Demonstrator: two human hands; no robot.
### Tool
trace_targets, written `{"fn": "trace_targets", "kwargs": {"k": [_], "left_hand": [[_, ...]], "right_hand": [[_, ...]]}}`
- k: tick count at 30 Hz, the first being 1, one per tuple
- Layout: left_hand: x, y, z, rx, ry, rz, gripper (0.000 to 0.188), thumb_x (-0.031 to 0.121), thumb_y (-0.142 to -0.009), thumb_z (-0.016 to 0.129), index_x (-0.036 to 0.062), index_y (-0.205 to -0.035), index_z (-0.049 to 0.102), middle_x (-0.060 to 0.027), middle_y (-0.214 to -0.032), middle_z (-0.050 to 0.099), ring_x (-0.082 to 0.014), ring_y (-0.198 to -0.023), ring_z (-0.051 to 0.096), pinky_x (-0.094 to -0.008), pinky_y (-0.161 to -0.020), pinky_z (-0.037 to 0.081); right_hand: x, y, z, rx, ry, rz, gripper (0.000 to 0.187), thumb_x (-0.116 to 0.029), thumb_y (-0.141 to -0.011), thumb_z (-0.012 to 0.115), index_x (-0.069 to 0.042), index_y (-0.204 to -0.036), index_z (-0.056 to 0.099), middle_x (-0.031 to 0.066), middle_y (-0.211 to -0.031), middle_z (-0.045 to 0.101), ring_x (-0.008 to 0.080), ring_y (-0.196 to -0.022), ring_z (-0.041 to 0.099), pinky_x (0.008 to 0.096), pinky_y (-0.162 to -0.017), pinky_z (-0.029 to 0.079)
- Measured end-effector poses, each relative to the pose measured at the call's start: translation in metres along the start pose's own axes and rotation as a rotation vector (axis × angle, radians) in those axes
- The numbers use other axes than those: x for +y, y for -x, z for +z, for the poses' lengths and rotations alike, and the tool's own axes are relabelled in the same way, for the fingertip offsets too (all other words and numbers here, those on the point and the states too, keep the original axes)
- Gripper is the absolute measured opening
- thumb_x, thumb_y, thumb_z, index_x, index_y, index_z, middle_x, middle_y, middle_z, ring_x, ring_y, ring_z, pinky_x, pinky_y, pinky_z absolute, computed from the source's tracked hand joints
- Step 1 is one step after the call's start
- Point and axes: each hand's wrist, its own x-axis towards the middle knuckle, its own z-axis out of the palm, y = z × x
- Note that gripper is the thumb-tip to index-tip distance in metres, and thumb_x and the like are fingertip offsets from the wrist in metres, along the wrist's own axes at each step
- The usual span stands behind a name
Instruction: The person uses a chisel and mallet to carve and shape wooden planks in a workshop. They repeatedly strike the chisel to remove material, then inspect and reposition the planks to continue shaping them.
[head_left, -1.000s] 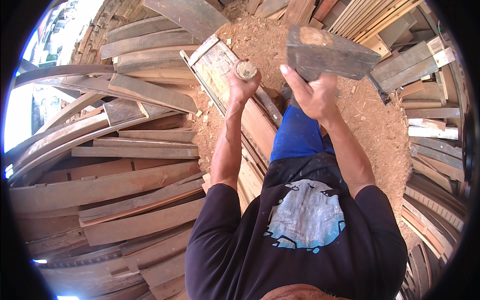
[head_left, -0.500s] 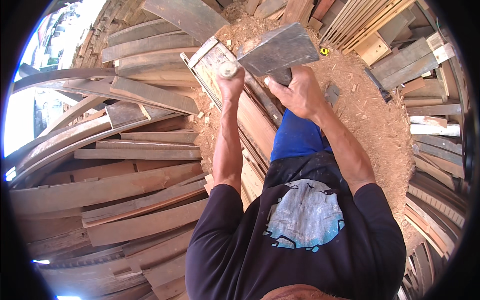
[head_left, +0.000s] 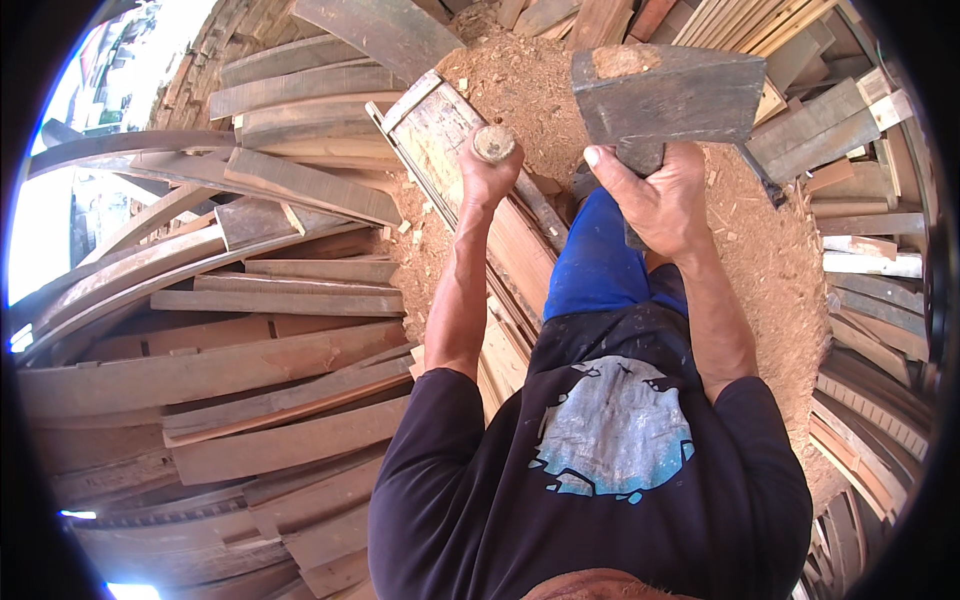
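Note:
My left hand [head_left: 487, 183] is closed around the upright handle of a chisel [head_left: 494, 144], of which only the round, worn wooden end shows; fist and handle hide the blade. Beneath it lies a long wooden plank [head_left: 432, 118], running from the far left toward my legs. Whether the blade touches the wood cannot be seen. My right hand [head_left: 668, 205] grips the short dark handle of a big wooden mallet [head_left: 668, 100], its blocky head raised to the right of the chisel. A pale, chipped patch marks the mallet's far face.
Stacked boards [head_left: 290, 350] fill the left side, some of them curved. More timber [head_left: 870, 225] lines the right edge, with thin slats [head_left: 745, 35] at the far right. Wood shavings and chips cover the ground [head_left: 765, 290]. A dark handsaw-like tool [head_left: 762, 178] lies by the right-hand boards.
The mallet has swung to the right, away from the chisel, and its head has turned. My left hand has shifted slightly right and nearer with the chisel.

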Motion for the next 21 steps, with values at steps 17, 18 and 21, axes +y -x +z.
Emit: {"fn": "trace_targets", "kwargs": {"k": [17, 18, 21], "left_hand": [[-0.044, 0.005, -0.006, 0.005, 0.162, -0.004, 0.031, 0.001, -0.083, 0.066, 0.0064, -0.113, 0.063, -0.0062, -0.109, 0.07, -0.0115, -0.1, 0.065, -0.0291, -0.081, 0.056], [-0.042, -0.003, -0.007, 0.033, 0.136, -0.023, 0.028, 0.002, -0.083, 0.067, 0.0067, -0.11, 0.063, -0.0046, -0.103, 0.069, -0.0107, -0.094, 0.065, -0.0275, -0.077, 0.056], [-0.016, -0.013, -0.016, 0.087, 0.052, -0.065, 0.021, 0.004, -0.084, 0.069, 0.0065, -0.104, 0.062, -0.001, -0.087, 0.068, -0.01, -0.078, 0.066, -0.0249, -0.069, 0.055]], "right_hand": [[0.075, 0.009, 0.042, -0.265, 0.423, 0.223, 0.035, -0.026, -0.085, 0.069, -0.005, -0.112, 0.064, 0.0216, -0.089, 0.07, 0.0404, -0.083, 0.068, 0.0475, -0.074, 0.053], [0.074, 0.012, 0.039, -0.233, 0.36, 0.214, 0.034, -0.026, -0.085, 0.07, -0.005, -0.111, 0.065, 0.0215, -0.089, 0.07, 0.0396, -0.083, 0.069, 0.0461, -0.074, 0.053], [0.052, 0.012, 0.026, -0.131, 0.224, 0.156, 0.029, -0.023, -0.086, 0.07, -0.003, -0.106, 0.066, 0.0209, -0.09, 0.071, 0.0364, -0.084, 0.07, 0.0404, -0.075, 0.054]]}}
